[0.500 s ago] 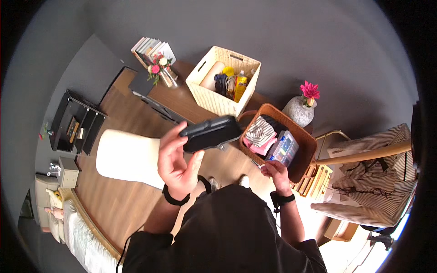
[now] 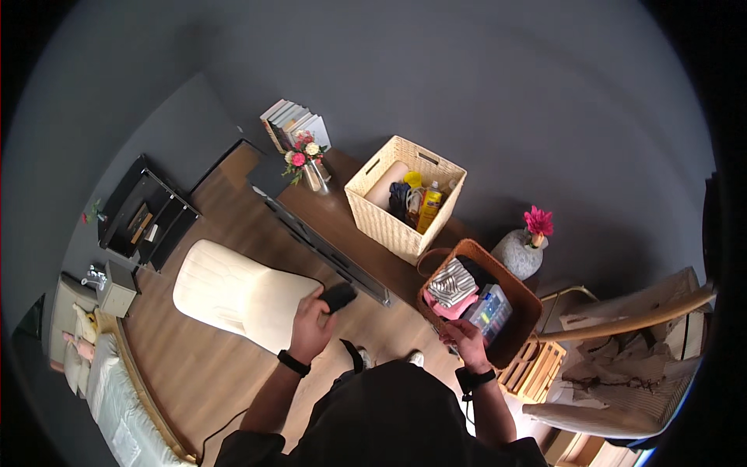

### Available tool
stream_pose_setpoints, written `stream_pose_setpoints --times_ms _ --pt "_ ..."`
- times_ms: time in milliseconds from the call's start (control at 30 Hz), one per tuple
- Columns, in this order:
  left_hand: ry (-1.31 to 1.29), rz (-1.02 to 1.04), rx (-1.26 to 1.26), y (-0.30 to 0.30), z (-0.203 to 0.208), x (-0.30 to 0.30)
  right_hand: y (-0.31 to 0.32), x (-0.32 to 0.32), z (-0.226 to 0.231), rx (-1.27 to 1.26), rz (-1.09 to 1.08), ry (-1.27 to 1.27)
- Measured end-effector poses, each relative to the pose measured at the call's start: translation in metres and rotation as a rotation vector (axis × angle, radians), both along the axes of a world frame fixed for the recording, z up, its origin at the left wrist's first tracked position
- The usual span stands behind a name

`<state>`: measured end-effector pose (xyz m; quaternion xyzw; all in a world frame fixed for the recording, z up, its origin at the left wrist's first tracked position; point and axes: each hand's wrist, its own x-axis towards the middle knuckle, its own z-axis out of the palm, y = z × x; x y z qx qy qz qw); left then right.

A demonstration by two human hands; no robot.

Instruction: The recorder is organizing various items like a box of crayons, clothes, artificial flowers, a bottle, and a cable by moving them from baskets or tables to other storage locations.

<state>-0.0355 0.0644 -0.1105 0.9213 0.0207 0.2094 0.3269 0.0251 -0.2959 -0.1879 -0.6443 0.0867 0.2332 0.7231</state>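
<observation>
My left hand (image 2: 310, 325) is closed around a black oblong case-like object (image 2: 340, 296), held in the air beside the cream chair (image 2: 276, 300). My right hand (image 2: 468, 342) is at the near rim of a brown woven basket (image 2: 520, 323), fingers curled together. Whatever lies between those fingers is hidden. Inside the basket are a striped cloth (image 2: 451, 283), a pink cloth (image 2: 450, 310) beneath it, some dark cloth, and a clear plastic organizer box (image 2: 490, 311) with small coloured items.
A cream woven basket (image 2: 381, 226) holding a yellow bottle (image 2: 429, 208) stands on the dark wooden cabinet (image 2: 331, 222). Books (image 2: 292, 124) and two flower vases flank it. At right are a wooden slatted crate (image 2: 537, 370) and a striped fabric hamper (image 2: 615, 389).
My left hand has lowered the black object from close in front of me down toward the chair, turning it. My right hand stays by the basket's near rim. The view has shifted.
</observation>
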Motion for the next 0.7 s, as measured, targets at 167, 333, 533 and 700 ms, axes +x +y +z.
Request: stream_pose_setpoints --times_ms 167,333,533,700 --pt "0.91 -0.262 0.304 0.067 -0.087 -0.105 -0.008 0.003 -0.013 -0.044 0.029 -0.019" --pt "1.253 0.155 -1.01 0.066 -0.198 -0.233 -0.015 0.004 -0.025 -0.045 0.029 0.037" --pt "0.919 -0.334 -0.543 0.019 -0.24 -0.245 -0.001 0.01 -0.04 0.009 0.122 -0.001" --pt "0.887 -0.282 -0.582 -0.01 -0.24 -0.234 0.016 0.014 -0.036 0.031 0.161 -0.006"
